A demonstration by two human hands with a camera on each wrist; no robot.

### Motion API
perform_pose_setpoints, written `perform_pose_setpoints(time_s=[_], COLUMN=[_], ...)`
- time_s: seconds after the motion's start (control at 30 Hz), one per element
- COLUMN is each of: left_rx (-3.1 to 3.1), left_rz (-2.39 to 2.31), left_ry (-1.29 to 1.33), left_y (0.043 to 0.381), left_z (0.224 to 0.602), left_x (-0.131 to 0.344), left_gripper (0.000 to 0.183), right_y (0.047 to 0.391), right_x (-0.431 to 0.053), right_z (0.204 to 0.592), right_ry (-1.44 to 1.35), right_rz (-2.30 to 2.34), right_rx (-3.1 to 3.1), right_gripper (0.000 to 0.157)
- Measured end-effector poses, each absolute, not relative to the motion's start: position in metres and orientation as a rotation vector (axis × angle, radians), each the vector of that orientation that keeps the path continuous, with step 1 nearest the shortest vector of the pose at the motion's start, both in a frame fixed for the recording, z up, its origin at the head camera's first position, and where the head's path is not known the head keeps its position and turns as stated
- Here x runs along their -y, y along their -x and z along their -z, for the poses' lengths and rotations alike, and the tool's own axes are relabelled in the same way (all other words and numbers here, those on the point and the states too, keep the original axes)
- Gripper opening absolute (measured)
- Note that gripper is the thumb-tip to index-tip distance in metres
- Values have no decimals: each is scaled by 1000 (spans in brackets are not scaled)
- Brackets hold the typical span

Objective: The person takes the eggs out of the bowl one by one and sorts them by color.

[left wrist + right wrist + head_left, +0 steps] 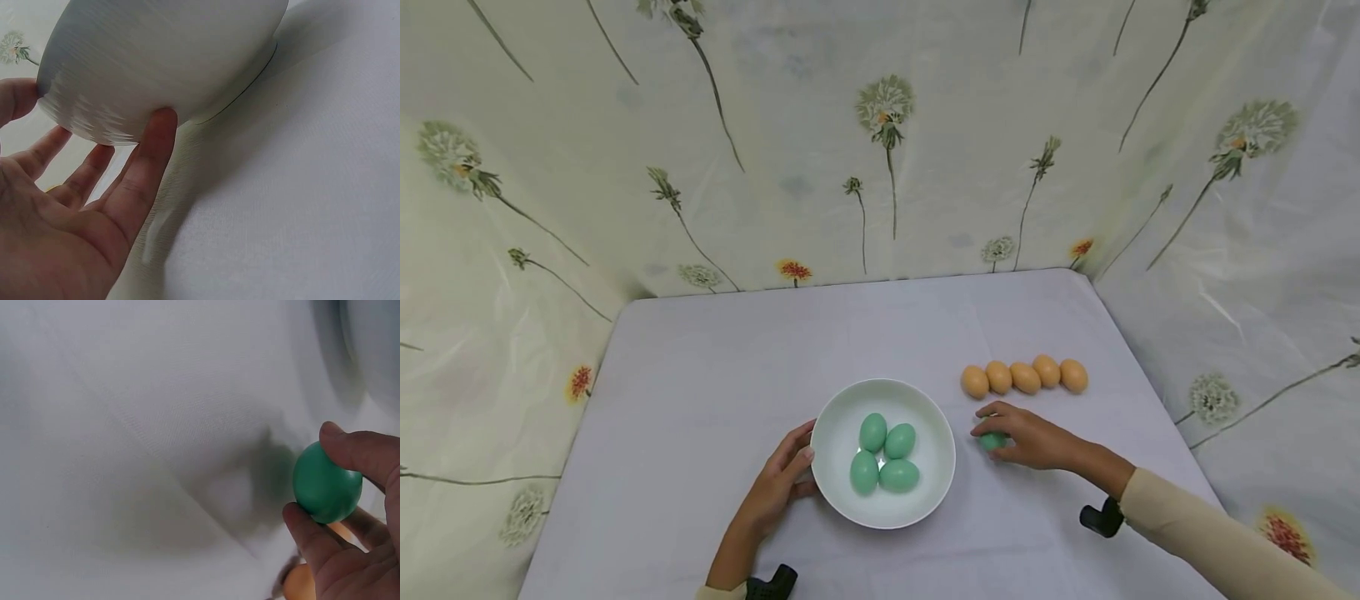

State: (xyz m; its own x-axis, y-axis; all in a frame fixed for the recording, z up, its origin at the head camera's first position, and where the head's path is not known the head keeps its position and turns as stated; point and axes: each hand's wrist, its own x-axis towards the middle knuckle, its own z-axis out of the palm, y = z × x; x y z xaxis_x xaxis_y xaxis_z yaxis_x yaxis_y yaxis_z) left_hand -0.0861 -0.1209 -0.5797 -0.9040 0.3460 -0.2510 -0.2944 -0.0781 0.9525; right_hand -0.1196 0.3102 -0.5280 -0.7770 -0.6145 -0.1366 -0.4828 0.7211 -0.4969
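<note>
A white bowl (pixel 943 492) stands in the middle front of the table, with several green eggs (pixel 874 433) lying inside. My left hand (pixel 782 479) is at the bowl's left side, its extended fingertips resting on the outer wall (pixel 169 56). To the right of the bowl, my right hand (pixel 1030 437) pinches another green egg (pixel 326 484) between thumb and fingers. That egg's shadow falls on the cloth beside it in the right wrist view. Just beyond this hand lies a row of orange-brown eggs (pixel 1025 378).
A pale cloth (pixel 722 358) covers the table. Curtains printed with dandelions (pixel 820 125) hang behind and at both sides, meeting the table's edges. Black wrist cameras (pixel 1102 518) sit below both wrists.
</note>
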Motion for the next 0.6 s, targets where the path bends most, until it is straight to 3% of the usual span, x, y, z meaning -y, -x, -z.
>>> perform_pose_setpoints(time_s=[0.6], left_rx=[-1793], left_rz=[-2029], left_ry=[-48], left_y=[86], left_z=[581], left_x=[121], left_gripper=[48], right_y=[120], right_x=[-309], right_z=[533], right_ry=[908], right_rz=[651], right_rx=[-2659], right_gripper=[37])
